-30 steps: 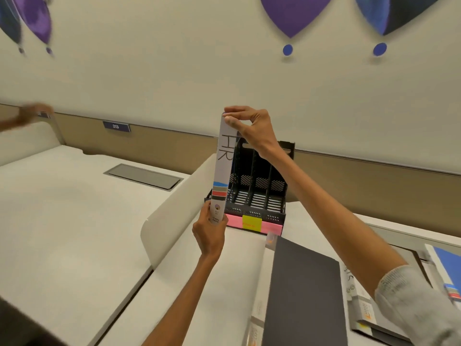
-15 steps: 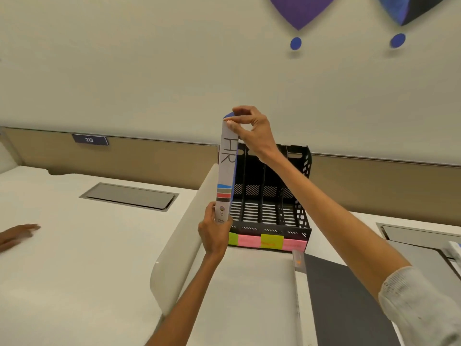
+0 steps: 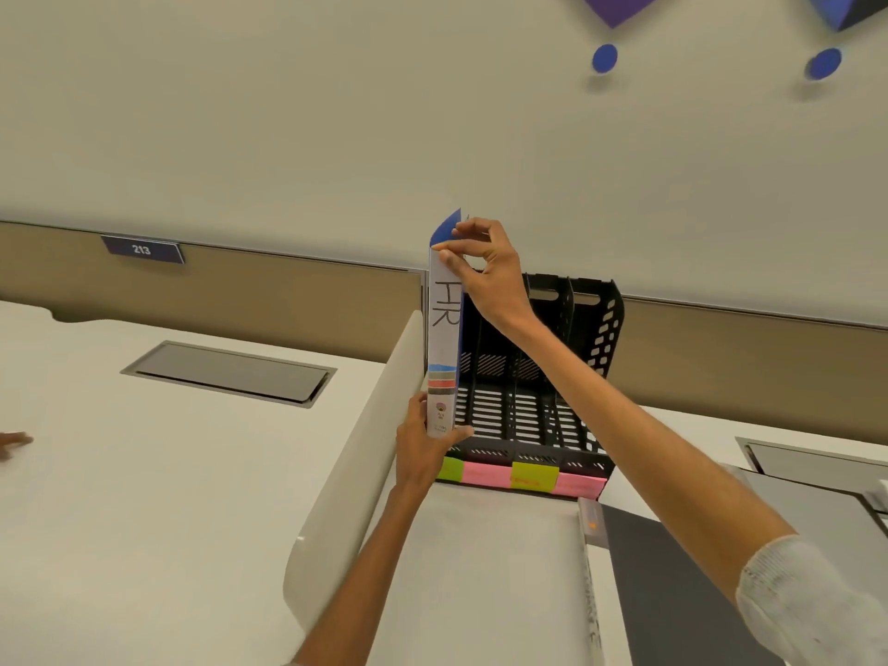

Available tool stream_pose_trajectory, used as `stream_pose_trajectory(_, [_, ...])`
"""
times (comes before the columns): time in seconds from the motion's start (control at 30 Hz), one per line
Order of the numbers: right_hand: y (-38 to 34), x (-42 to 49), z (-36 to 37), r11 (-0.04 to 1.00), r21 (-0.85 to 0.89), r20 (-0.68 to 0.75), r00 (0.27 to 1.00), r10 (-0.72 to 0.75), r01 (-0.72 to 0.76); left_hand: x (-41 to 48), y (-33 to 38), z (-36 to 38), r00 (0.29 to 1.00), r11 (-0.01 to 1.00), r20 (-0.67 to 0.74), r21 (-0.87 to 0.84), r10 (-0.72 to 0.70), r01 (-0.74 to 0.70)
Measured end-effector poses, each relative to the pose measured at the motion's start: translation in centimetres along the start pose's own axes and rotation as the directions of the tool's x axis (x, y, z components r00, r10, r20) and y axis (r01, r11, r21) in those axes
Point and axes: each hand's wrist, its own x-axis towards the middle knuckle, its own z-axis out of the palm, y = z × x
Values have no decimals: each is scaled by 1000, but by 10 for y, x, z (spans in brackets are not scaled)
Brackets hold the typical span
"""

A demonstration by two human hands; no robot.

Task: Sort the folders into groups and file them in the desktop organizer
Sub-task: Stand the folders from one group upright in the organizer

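HR folder being held upright at the left end of the black desktop organizer, near the far edge of the desk; its top being pinched by thumb and forefinger of the right hand; its bottom being gripped by the curled fingers of the left hand

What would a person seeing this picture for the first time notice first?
The upright folder marked HR at the centre: the right hand pinches its top, the left hand grips its bottom. Just behind stands the black desktop organizer, with pink and green sticky notes along its front edge.
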Motion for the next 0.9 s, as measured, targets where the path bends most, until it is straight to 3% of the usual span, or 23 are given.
stream_pose_trajectory(0.3, [2,-5,-2,1000,0,-55,998,-8,8,-15,-37,-18,990,996,132,78,-52,42])
stream_pose_trajectory(0.53, [5,-11,-6,997,-49,-74,995,-68,64,1,-41,-23,993,986,60,141,-98,89])
stream_pose_trajectory(0.67, [10,-13,-6,989,-103,-82,990,-116,108,8,-41,-25,992,988,-1,85,-129,129])
stream_pose_trajectory(0.9, [12,-13,0,974,-164,-131,976,-176,154,11,-39,-26,997,978,-4,191,-80,79])
